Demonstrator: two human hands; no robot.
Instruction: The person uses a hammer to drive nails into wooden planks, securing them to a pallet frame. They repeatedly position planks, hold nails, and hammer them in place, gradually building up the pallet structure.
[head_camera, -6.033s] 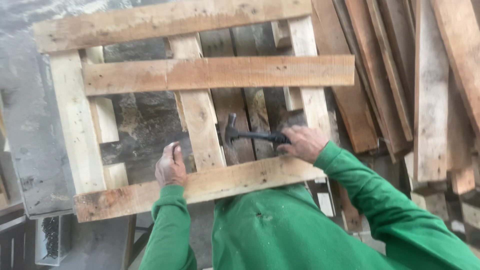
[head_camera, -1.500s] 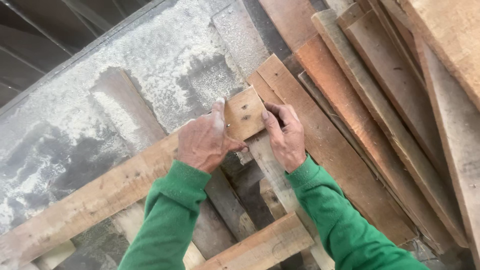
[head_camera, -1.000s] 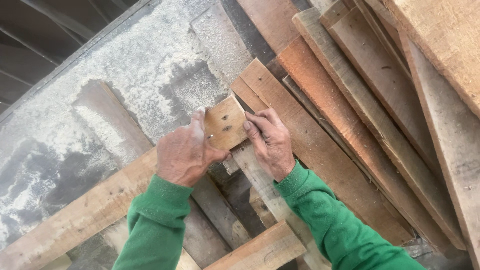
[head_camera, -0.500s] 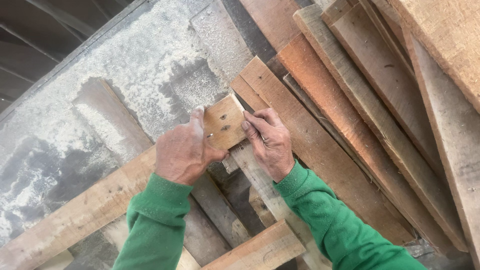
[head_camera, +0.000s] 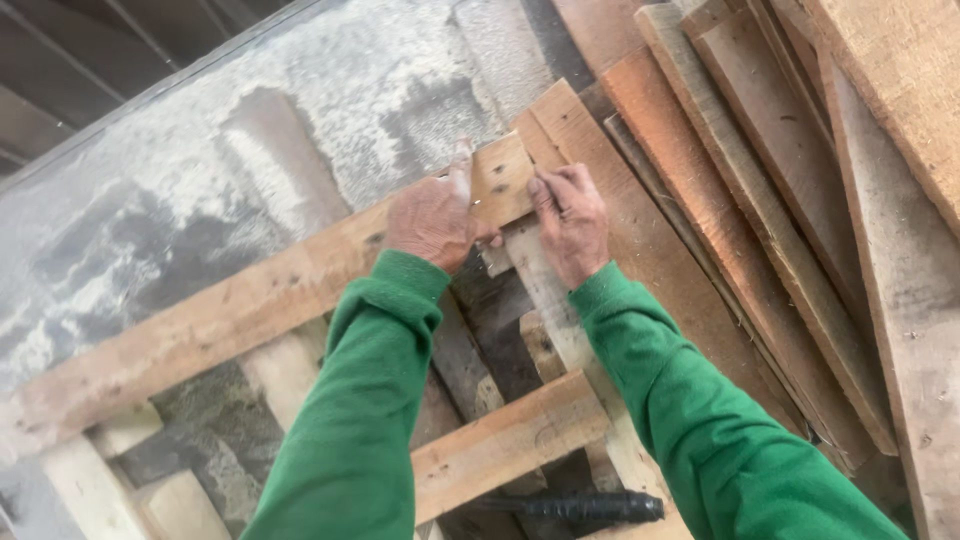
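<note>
Our left hand (head_camera: 432, 218) and right hand (head_camera: 572, 222) both pinch the top plank (head_camera: 250, 305) end; it runs down-left.

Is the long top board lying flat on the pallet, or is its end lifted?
Cannot tell. The left hand and right hand grip the long top board at its end, hiding any gap.

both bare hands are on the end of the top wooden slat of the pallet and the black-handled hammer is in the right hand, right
Not quite. The head view shows the black-handled hammer lying on the pallet's lower part, in neither hand. The rest holds: the left hand and right hand are both on the end of the top wooden slat.
</note>
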